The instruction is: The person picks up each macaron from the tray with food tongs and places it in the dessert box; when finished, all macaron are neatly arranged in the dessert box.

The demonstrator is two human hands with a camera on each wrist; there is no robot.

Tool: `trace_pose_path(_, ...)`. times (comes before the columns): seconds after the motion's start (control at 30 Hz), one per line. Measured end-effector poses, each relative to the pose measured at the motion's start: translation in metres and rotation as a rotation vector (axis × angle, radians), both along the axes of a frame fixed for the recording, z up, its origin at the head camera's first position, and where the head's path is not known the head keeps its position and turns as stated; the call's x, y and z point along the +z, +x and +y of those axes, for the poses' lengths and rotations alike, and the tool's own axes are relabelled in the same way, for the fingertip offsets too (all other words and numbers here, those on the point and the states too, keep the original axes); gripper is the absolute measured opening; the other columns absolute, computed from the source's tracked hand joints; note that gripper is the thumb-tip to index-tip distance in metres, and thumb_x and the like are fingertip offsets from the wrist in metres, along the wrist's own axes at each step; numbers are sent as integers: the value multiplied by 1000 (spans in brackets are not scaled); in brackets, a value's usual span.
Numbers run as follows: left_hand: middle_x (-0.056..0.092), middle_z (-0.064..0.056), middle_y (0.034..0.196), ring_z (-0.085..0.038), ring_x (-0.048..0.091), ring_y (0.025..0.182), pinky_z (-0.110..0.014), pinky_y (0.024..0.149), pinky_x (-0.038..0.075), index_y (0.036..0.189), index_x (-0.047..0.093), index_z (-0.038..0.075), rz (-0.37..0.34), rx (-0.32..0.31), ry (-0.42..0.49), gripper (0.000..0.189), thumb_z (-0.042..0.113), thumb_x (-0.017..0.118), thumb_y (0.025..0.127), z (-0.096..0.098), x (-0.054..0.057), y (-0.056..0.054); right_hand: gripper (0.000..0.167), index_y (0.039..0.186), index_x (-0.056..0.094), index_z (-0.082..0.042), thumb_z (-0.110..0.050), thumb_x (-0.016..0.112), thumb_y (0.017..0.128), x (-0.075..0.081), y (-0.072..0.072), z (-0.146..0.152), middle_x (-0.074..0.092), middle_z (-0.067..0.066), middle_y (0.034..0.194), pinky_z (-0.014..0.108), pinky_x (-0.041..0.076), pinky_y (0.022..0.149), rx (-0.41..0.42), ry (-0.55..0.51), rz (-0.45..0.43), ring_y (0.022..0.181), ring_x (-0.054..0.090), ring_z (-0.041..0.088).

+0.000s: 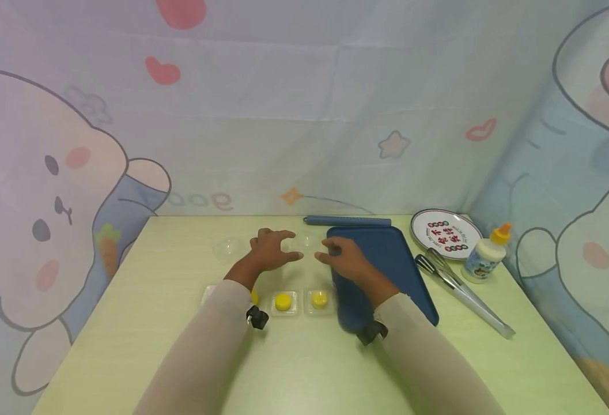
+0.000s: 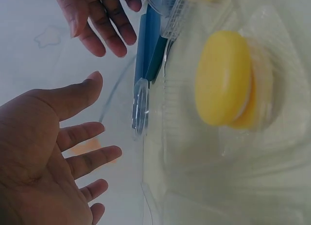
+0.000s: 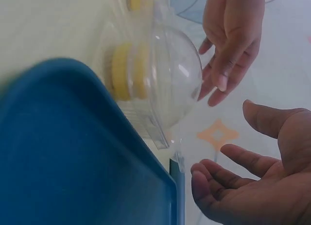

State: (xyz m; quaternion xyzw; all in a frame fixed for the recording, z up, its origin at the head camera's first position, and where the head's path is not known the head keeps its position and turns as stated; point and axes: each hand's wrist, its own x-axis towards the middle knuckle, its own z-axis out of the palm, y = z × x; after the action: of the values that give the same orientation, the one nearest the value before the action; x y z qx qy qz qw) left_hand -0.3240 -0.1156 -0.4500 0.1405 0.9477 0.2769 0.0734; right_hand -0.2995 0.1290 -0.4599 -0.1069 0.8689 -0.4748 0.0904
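Note:
My left hand (image 1: 272,251) and right hand (image 1: 347,259) are held apart over the back of the table, palms facing, fingers loosely spread and holding nothing. Beyond the gap between them sits a clear plastic dome (image 1: 308,239); another clear dome (image 1: 229,249) lies to the left of my left hand. Closer to me, a yellow macaron (image 1: 283,302) sits in a square clear tray. Beside it is a second yellow macaron (image 1: 319,298), which the right wrist view shows under a clear domed lid (image 3: 182,74). My left forearm partly hides a third yellow piece (image 1: 254,297).
A dark blue tray (image 1: 397,259) lies under my right hand and wrist. Behind it runs a long blue bar-shaped object (image 1: 347,221). At the right are a printed plate (image 1: 446,233), metal tongs (image 1: 465,294) and a white bottle with an orange cap (image 1: 485,256). A printed cloth hangs behind.

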Motion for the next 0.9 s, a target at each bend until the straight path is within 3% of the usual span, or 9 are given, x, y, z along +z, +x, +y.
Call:
trace_pose_path(0.47,50,-15,169,-49,27,162,-73,128,22,164,49,15,-58,-39,-64,72,48,71,104,6,-2,-16,72,165,44,-2,-38,70,107,-4,-28,4,44,25,170,63,44,125,63,15,-108,158,43,46)
trace_pose_path(0.73,45,-16,172,-51,24,163,-74,129,23,166,46,19,-110,-28,-87,75,47,74,102,8,-4,-22,72,165,42,1,-30,72,106,-1,-30,1,45,30,168,58,52,119,116,-49,-171,150,53,49)
trace_pose_path(0.9,42,-16,173,-51,22,164,-74,129,24,167,44,22,-131,-29,-105,77,48,74,102,10,-6,-24,75,167,38,0,-28,72,106,-7,-32,-1,40,30,170,57,52,120,141,-78,-201,152,51,48)
